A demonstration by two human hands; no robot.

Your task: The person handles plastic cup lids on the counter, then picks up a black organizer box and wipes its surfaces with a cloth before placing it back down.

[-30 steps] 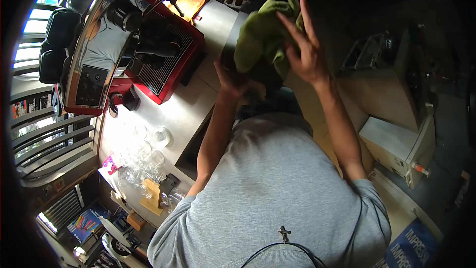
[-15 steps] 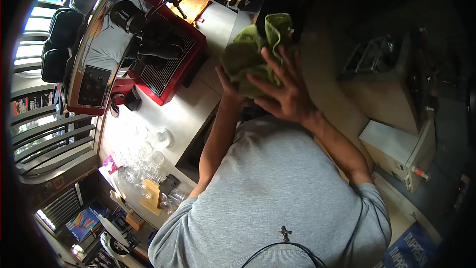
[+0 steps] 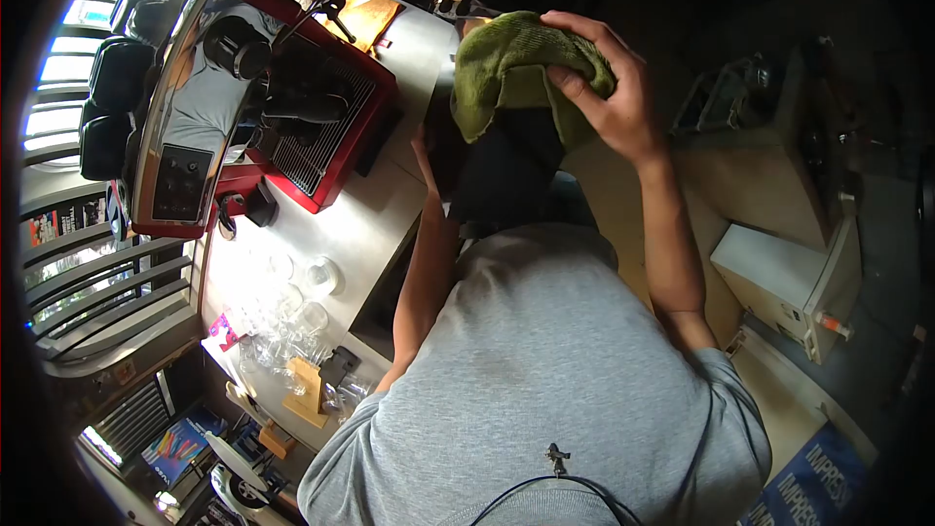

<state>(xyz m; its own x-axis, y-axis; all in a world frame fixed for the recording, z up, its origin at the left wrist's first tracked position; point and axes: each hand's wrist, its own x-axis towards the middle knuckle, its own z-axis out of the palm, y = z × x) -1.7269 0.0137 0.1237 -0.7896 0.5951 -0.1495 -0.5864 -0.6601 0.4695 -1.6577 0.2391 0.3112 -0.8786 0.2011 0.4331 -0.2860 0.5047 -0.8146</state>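
A green cloth (image 3: 502,54) is bunched in my right hand (image 3: 618,88), with the thumb in front and the fingers curled over its top edge. The cloth drapes down toward the left over a dark shape (image 3: 502,170) in front of my body; I cannot make out what that shape is. My left hand (image 3: 426,161) is lower and to the left, beside the counter edge. It shows only edge-on, and its fingers are mostly lost in shadow against the dark shape.
A red espresso machine (image 3: 317,190) stands on the pale counter (image 3: 390,170) at left. Several clear glasses (image 3: 292,312) and a wooden stand (image 3: 308,392) are nearer. An orange cloth (image 3: 372,19) lies at the far end. At right is a white box-like unit (image 3: 769,263).
The green cloth has gone from between both hands to my right hand alone. My right hand has moved up and right and closed on it; my left hand has come away.
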